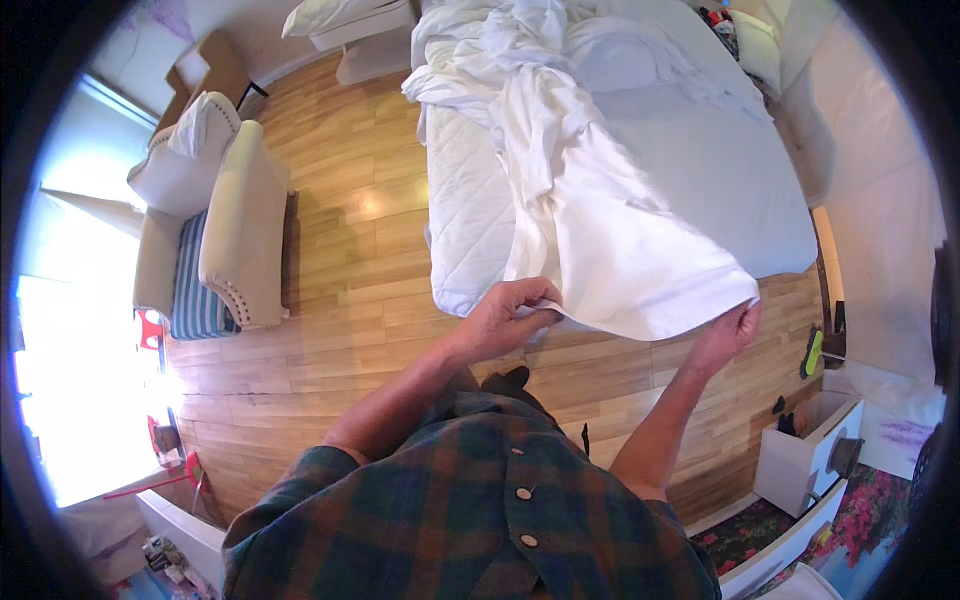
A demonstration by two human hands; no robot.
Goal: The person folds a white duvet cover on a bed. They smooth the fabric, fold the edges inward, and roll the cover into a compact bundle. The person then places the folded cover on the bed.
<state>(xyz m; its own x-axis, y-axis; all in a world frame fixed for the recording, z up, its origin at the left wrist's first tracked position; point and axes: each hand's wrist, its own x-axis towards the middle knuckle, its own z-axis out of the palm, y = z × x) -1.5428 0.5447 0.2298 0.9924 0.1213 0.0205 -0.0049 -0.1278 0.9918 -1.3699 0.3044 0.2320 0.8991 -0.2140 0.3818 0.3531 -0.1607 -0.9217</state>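
Observation:
A long white bed sheet (600, 217) stretches toward me from a crumpled heap on the mattress. My left hand (517, 309) pinches its near edge between thumb and fingers. At the sheet's right corner, my right hand (731, 330) grips the same edge. The hem sags slightly between both hands, held just off the foot of the bed. Beneath it lies the mattress (469, 217), with a quilted white cover showing on the left and a smooth, paler cover (705, 172) on the right.
An upholstered armchair (247, 217) with a striped cushion (196, 277) stands left on the wood floor (337, 285). Behind it is a brown panel (217, 71). White open drawers (799, 457) are low at right, near a green brush-like object (811, 352). A bright window (82, 360) is at left.

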